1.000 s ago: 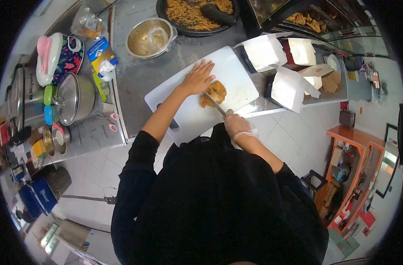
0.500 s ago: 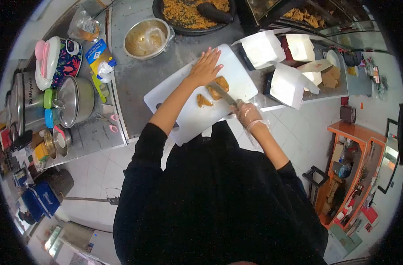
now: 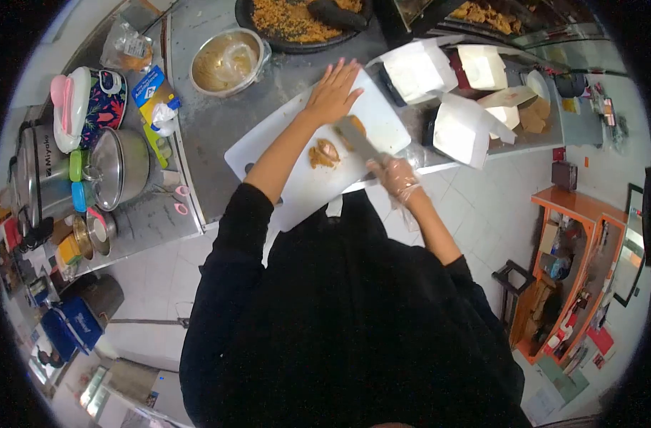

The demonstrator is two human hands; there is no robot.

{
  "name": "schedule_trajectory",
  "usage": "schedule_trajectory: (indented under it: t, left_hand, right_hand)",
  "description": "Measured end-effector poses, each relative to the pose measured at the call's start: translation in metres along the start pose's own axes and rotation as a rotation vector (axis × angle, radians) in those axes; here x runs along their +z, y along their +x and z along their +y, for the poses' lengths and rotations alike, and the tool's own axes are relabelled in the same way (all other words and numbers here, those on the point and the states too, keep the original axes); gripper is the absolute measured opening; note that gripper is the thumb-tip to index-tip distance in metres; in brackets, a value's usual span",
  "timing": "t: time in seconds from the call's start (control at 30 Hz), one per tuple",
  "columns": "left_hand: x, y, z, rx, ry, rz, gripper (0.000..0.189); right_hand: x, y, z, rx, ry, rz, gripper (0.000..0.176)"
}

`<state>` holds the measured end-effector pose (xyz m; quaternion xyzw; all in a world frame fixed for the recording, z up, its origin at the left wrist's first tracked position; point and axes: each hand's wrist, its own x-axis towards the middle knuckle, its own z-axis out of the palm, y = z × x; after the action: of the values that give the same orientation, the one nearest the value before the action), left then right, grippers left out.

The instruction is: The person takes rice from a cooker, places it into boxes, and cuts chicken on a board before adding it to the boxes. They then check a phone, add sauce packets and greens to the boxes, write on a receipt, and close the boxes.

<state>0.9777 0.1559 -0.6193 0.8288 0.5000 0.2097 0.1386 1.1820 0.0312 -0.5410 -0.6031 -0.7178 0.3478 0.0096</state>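
My left hand [image 3: 332, 94] is bare and lies flat on the far part of the white cutting board [image 3: 308, 192], fingers stretched out. In a clear plastic glove, my right hand [image 3: 395, 178] is closed round the handle of a kitchen knife [image 3: 359, 140]. The wide blade leans over the board, its tip near my left wrist. Cut pieces of browned, fried-looking food [image 3: 324, 153] lie left of the blade, one showing a paler cut face. Another browned piece [image 3: 360, 125] is partly hidden behind the blade.
Open takeaway boxes [image 3: 462, 134] stand to the right of the board. Beyond it are a metal bowl [image 3: 226, 85] and a dark stone mortar [image 3: 297, 44] with orange-brown crumbs and a pestle. A lidded pot [image 3: 134, 167] and scissors [image 3: 181, 200] are on the left counter.
The blade has turned more broadside. A cut piece now lies beside the smaller one, apart from the piece behind the blade. My left hand stays flat on the board.
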Motion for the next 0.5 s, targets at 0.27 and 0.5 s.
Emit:
schedule_trajectory:
  t: [0.27, 0.5]
  left_hand:
    - [0.020, -0.007, 0.008, -0.032, 0.086, -0.211, 0.055]
    - [0.027, 0.019, -0.011, 0.019, 0.092, -0.046, 0.057]
  right_hand:
    - [0.047, -0.003, 0.007, 0.276, -0.167, -0.027, 0.041]
    - [0.015, 0.013, 0.019, 0.092, 0.293, -0.120, 0.046]
